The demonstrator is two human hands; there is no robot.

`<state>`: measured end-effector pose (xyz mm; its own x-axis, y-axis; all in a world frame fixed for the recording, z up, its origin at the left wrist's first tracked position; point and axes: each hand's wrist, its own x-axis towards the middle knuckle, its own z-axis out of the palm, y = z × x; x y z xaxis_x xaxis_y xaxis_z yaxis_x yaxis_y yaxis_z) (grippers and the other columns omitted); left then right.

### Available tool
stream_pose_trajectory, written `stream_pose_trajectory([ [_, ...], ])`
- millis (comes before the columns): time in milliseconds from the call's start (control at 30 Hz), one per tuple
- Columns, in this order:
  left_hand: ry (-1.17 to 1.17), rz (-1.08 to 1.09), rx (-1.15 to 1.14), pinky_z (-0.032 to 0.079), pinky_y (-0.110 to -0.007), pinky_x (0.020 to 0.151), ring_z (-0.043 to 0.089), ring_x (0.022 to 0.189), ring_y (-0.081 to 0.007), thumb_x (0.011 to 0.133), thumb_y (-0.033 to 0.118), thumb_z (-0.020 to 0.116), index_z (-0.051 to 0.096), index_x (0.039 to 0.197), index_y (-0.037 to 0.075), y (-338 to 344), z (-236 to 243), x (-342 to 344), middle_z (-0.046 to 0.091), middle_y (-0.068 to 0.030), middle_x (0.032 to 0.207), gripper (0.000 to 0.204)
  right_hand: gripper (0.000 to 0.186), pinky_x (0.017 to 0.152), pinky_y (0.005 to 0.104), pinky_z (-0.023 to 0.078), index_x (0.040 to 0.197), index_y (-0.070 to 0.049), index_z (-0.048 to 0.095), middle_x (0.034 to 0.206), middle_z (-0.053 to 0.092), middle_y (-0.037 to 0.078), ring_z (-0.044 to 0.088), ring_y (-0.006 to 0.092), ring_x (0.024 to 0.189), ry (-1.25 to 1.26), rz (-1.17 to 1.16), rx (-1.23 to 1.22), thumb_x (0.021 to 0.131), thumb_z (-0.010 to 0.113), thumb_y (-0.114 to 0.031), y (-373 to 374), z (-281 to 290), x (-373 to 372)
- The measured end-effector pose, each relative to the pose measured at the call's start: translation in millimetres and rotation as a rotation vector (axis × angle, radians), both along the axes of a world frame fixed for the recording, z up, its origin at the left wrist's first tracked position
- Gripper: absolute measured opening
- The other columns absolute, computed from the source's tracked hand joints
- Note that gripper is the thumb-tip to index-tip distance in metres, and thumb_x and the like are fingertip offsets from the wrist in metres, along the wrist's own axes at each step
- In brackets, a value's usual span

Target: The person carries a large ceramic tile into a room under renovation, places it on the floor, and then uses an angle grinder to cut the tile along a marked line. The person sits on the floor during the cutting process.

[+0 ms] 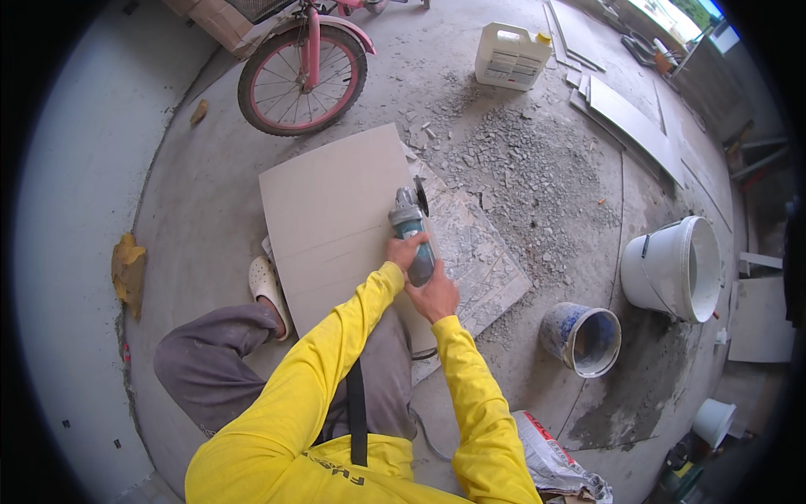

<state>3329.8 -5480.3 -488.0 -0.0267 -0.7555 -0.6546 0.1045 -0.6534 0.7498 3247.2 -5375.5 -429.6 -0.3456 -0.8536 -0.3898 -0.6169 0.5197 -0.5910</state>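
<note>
Both hands wrap one grinder (412,228): the left hand (405,250) is curled round the body just behind the head, and the right hand (434,294) is closed round the rear of the handle, fingers folded tight. Its disc (421,196) stands on edge at the right-hand edge of a large beige tile (336,223), which lies flat on the concrete floor (193,202) and partly over a patterned slab (478,260) (a sandalled foot (267,284) rests against the tile's near left edge). A faint straight line crosses the tile, and no finished cut shows along it. Judging by that, the cutting looks barely begun, with almost the whole width left. Rubble (520,168), two buckets (672,267) and a pink bicycle (304,71) lie around.
</note>
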Motion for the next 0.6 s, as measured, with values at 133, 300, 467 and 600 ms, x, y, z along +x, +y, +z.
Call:
stream_pose_trajectory([
  [133,0.001,-0.007,-0.012,0.055,-0.036,0.062,0.066,0.064,-0.0180,0.074,0.025,0.084,0.071,0.092,-0.002,6.7,4.7,-1.0,0.068,-0.0072,0.081,0.035,0.077,0.075,0.0558,0.054,0.120,-0.004,0.047,0.089,0.071,0.027,0.069,0.0486,0.085,0.009,-0.005,0.005,0.076,0.076,-0.060,5.5,-2.0,-1.3],
  [300,0.017,0.004,-0.029,0.055,-0.035,0.062,0.066,0.065,-0.0178,0.075,0.025,0.084,0.070,0.093,-0.001,9.3,1.9,-1.2,0.068,-0.0070,0.081,0.034,0.076,0.075,0.0562,0.054,0.121,-0.004,0.045,0.089,0.071,0.027,0.069,0.0488,0.085,0.002,0.005,-0.002,0.076,0.075,-0.058,8.1,-3.3,-1.6],
  [467,0.023,-0.008,-0.009,0.055,-0.035,0.062,0.065,0.064,-0.0181,0.075,0.024,0.084,0.069,0.095,-0.001,0.3,-3.8,-0.4,0.068,-0.0065,0.081,0.035,0.074,0.075,0.0559,0.054,0.120,-0.004,0.046,0.091,0.071,0.027,0.069,0.0484,0.086,0.007,-0.005,0.003,0.077,0.076,-0.056,1.2,-1.7,-0.6],
  [600,0.042,0.014,0.009,0.055,-0.036,0.061,0.065,0.063,-0.0184,0.075,0.024,0.083,0.069,0.093,0.000,-5.8,-3.0,-0.2,0.068,-0.0068,0.080,0.033,0.070,0.075,0.0555,0.053,0.119,-0.004,0.046,0.094,0.071,0.026,0.069,0.0478,0.088,-0.008,-0.002,0.038,0.077,0.077,-0.051,-6.0,2.4,-0.6],
])
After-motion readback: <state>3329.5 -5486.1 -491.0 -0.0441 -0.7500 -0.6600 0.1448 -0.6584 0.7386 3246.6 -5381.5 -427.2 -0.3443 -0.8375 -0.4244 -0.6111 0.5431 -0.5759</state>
